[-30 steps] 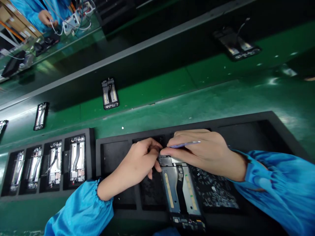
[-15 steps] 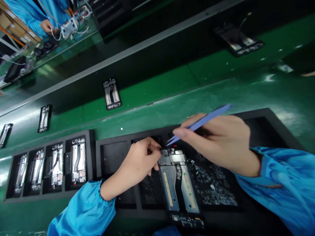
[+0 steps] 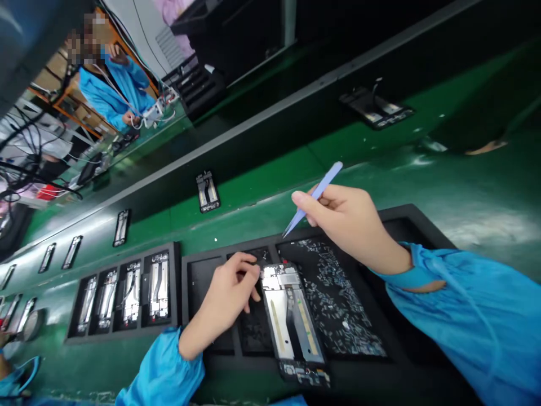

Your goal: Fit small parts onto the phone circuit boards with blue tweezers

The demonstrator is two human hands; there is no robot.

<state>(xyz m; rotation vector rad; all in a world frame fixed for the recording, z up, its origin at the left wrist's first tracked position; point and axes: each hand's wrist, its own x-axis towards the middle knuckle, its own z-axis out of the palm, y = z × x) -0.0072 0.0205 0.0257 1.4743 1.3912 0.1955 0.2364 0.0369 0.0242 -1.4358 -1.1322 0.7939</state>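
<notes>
My right hand (image 3: 350,223) is closed on pale blue plastic tweezers (image 3: 313,198), lifted above the black foam tray (image 3: 422,225), tips pointing down-left. My left hand (image 3: 230,293) rests on the tray with curled fingers touching the top left corner of an open phone frame (image 3: 291,316) that lies lengthwise in the tray. To the right of the frame is a compartment holding several tiny metal parts (image 3: 333,299).
A second foam tray (image 3: 122,332) at the left holds several phone frames. More frames (image 3: 207,192) ride the green conveyor belt (image 3: 262,175), one further right (image 3: 376,110). A co-worker in blue (image 3: 114,90) works at the far left. Another person's hand (image 3: 486,148) shows at the right edge.
My right hand has lifted the tweezers up and away from the top of the phone frame. The view has tilted upward, and my left hand has stayed at the frame's corner.
</notes>
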